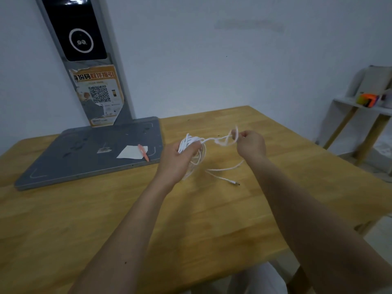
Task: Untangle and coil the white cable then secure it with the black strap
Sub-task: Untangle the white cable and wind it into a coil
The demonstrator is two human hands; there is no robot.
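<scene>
The white cable (219, 141) is held above the wooden table (212, 219). My left hand (180, 155) is closed around a bundle of its loops, some of which hang down below the hand. My right hand (251, 145) pinches a twisted loop of the same cable, pulled out to the right of the bundle. A loose end with a small plug (234, 183) trails on the table between my forearms. No black strap is visible.
A grey base plate (89, 153) of a kiosk stand lies at the table's back left, with a white paper (131, 152) and an orange pen (143, 152) on it. A white shelf (360, 107) stands at the right by the wall.
</scene>
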